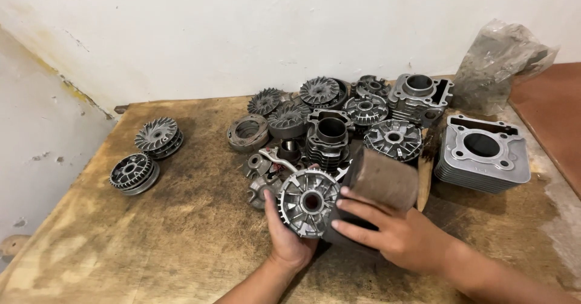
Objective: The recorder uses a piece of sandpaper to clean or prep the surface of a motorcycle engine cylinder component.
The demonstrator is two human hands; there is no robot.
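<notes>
Wooden table [181, 231] against white wall, stained dark at centre. Heap of grey engine parts [339, 122] at rear centre; finned cylinder block [482, 152] apart at right; two finned pulley discs [145, 155] apart at left. Folded brown abrasive sheet [382, 180] pressed under right hand [393, 231], fingers extended and spread, touching disc rim. Finned pulley disc [308, 202] at table front centre, tilted upright, grasped by left hand [287, 240], thumb on left rim, fingers curled behind.
</notes>
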